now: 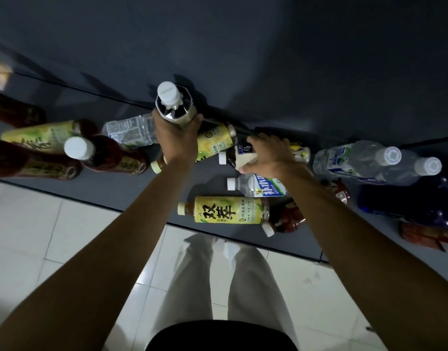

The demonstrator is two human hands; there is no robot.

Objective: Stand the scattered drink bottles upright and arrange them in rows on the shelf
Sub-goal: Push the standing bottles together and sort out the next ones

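Head view looks down on a dark shelf point(152, 191) strewn with drink bottles. Left hand point(176, 134) is wrapped around an upright bottle with a white cap point(168, 93), held near the back wall. Right hand point(268, 154) is closed over a lying bottle with a cream label point(243, 160) in the middle of the shelf. Just in front lie a clear water bottle point(255, 186) and a yellow tea bottle point(225, 210), both on their sides. Two clear bottles point(392, 159) stand at the right; another white-capped bottle point(78, 148) stands at the left among fallen ones.
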